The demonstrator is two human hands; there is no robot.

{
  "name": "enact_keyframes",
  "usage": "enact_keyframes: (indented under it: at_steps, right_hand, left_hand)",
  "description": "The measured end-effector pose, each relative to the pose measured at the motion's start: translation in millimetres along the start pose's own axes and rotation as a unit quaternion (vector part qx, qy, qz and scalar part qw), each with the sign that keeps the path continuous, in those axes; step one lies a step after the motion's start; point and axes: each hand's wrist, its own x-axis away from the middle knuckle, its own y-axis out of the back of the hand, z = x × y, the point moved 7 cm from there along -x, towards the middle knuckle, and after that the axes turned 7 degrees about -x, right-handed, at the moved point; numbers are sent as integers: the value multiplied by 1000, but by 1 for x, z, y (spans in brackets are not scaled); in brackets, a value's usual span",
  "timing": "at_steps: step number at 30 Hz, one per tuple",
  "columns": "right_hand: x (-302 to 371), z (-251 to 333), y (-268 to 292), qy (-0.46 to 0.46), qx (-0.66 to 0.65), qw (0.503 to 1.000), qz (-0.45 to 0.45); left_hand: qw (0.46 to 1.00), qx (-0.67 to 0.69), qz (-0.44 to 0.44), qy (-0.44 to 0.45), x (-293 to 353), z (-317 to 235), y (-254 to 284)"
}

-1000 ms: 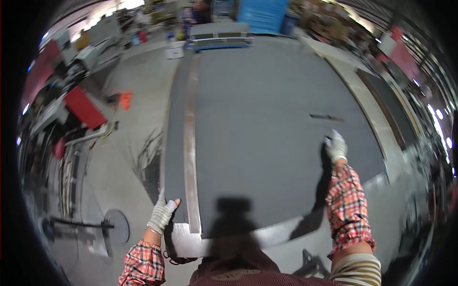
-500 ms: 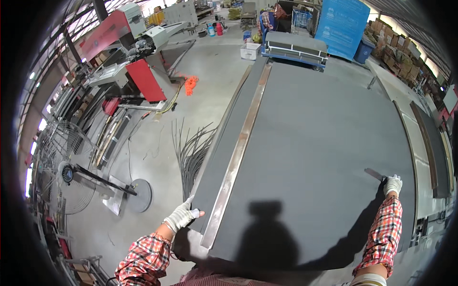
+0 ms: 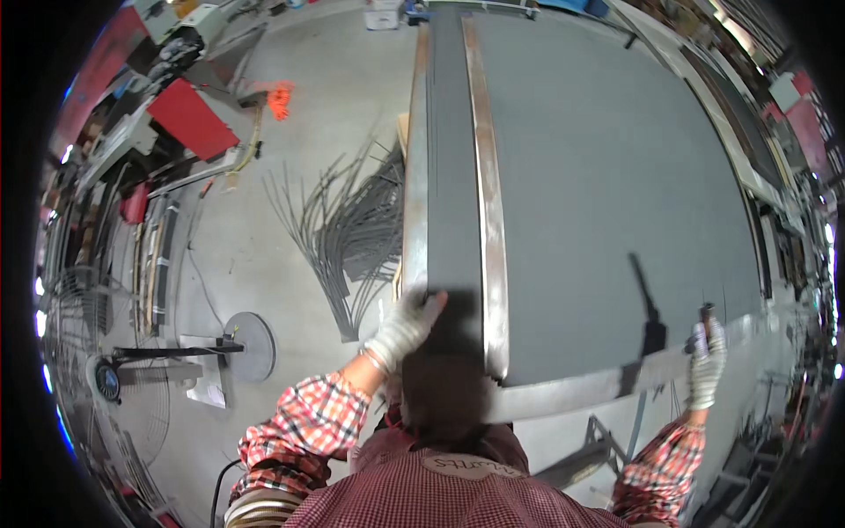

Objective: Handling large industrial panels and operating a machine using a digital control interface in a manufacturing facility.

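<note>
Grey sheeting is spread under a metal strip; at the sheeting's near-left edge the left hand is placed, grip unclear. If the slim tool held in the right hand is dropped, the sheeting could be scratched.

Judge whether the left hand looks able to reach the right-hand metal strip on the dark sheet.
Probably yes: the left hand sits just left of the right-hand metal strip, and only a shadowed stretch of dark sheet shows between them, with no object in the way.
</note>
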Motion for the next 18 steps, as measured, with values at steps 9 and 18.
enact_keyframes:
  at_steps: [9, 18]
  right_hand:
    - [204, 137, -180, -178, 49, 935, 303]
    - [218, 137, -229, -13, 94, 957, 273]
  left_hand:
    - [977, -130, 135, 97, -26, 22, 7]
    - [991, 83, 102, 17, -13, 0, 16]
